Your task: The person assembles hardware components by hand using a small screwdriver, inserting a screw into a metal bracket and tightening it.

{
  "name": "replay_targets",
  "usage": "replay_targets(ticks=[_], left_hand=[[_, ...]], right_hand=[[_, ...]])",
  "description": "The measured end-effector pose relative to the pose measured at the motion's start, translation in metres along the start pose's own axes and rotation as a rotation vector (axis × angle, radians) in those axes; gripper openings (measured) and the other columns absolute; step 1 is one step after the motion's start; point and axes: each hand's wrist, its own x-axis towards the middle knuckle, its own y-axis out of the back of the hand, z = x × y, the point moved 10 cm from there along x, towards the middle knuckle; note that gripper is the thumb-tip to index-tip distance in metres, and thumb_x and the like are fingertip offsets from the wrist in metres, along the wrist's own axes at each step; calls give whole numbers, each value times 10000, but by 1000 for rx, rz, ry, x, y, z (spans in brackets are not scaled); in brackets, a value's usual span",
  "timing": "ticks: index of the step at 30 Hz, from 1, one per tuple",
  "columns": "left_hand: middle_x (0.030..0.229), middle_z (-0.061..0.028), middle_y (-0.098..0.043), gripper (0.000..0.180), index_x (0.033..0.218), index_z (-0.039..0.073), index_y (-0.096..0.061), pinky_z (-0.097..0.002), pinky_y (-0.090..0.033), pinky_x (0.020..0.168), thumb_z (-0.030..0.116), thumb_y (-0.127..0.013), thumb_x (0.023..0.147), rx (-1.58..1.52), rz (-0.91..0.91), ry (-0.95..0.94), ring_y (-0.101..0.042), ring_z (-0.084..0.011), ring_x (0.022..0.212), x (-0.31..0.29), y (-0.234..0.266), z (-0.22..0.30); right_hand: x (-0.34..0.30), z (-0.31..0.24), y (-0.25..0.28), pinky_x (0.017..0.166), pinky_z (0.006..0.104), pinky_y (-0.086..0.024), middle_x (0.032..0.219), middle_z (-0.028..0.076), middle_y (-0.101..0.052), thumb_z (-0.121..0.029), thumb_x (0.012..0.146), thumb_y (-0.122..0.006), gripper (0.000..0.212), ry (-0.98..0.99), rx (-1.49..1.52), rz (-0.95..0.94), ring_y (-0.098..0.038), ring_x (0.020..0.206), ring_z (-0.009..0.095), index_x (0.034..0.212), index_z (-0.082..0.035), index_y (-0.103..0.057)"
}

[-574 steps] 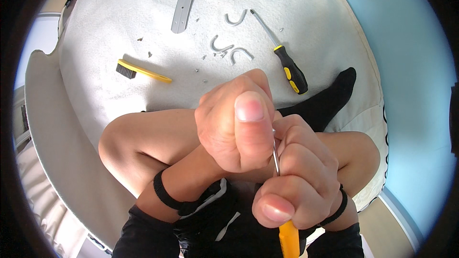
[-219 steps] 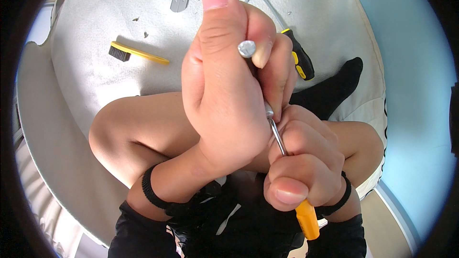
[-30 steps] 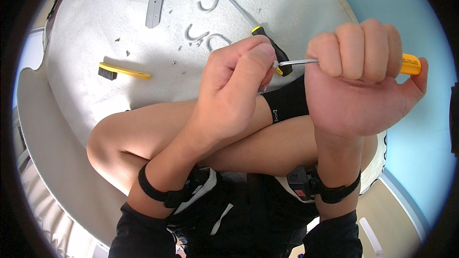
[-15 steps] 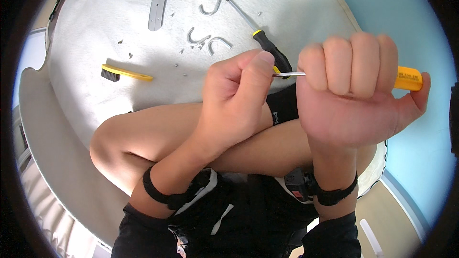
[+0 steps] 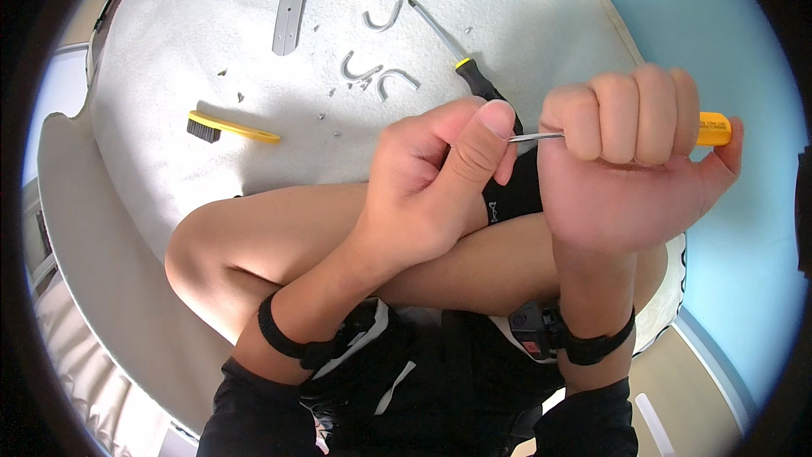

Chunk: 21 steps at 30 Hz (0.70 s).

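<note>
My right hand (image 5: 630, 161) is closed in a fist around a yellow-handled screwdriver (image 5: 715, 129), its thumb against the handle's end. The thin metal shaft comes out of the fist and points left. My left hand (image 5: 436, 173) is pinched on the shaft's far end between thumb and fingers. The tip, and anything else inside that pinch, is hidden. Just behind the left fingers, a black and yellow screwdriver (image 5: 478, 80) lies on the white cloth, its handle partly covered by the hand.
On the white cloth (image 5: 211, 17) lie curved metal pieces (image 5: 396, 83), a flat grey strip with holes (image 5: 292, 13), several tiny metal bits and a yellow brush (image 5: 233, 129) with dark bristles. My crossed legs (image 5: 271, 228) are below my hands. A light blue wall (image 5: 727, 42) rises at the right.
My left hand has moved slightly right, and its grip on the shaft has shifted. The right fist has turned a little, with the yellow handle's end farther left. The whole view has shifted slightly.
</note>
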Motion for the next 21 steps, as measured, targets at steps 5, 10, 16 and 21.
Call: replay_targets(ticks=[5,10,16,21], left_hand=[[598,41,-432,362,660,36,-513,-194,-315,518,237,-447,953,-17,-5,-27,-353,-39,578,1,-1,1],[596,50,-405,358,632,30,-456,-204,-294,503,194,-454,950,-61,9,-38,-326,-31,586,1,1,0],[552,65,-332,387,576,24,-391,-228,-254,459,155,-465,932,72,117,-27,-274,-25,565,1,17,-12],[546,68,-335,374,578,12,-396,-230,-256,453,145,-469,921,110,119,-11,-274,-25,555,0,18,-16]], right_hand=[[1,0,-2,456,276,-182,489,-22,-304,-398,800,-390,385,-15,-18,-52,-234,435,117,533,-145,-275],[0,8,-8,481,273,-190,514,-25,-314,-440,800,-393,398,-88,-67,-117,-235,477,119,553,-142,-298],[-2,22,0,482,267,-184,521,-29,-308,-482,792,-409,431,-151,-29,-113,-225,495,113,552,-141,-302],[-6,26,1,469,262,-181,518,-30,-302,-499,791,-397,442,-168,-44,-108,-220,497,110,553,-140,-297]])
